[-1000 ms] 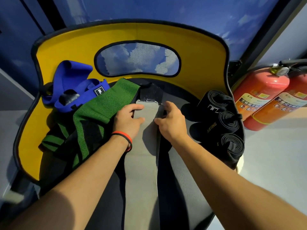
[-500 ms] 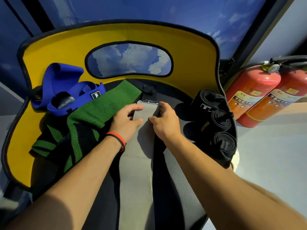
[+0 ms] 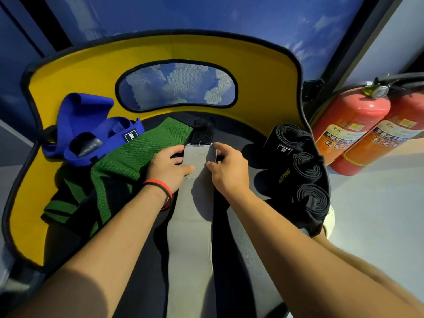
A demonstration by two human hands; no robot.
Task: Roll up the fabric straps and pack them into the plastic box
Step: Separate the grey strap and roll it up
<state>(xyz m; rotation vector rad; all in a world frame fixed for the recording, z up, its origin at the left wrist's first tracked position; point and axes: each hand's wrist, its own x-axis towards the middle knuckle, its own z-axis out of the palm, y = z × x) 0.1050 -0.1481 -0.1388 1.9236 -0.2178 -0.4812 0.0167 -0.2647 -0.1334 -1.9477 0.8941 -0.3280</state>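
Thumbs are creeping inward as the left hand [image 3: 166, 167] and right hand [image 3: 229, 169] are pinching the far end of the grey strap [image 3: 192, 237], lying down the frame's centre: rolling is just starting, and the next turn is calling for even, tight tucking.

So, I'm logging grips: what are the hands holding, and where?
The grey strap, at its far end: left hand pinches the left edge, right hand the right edge.
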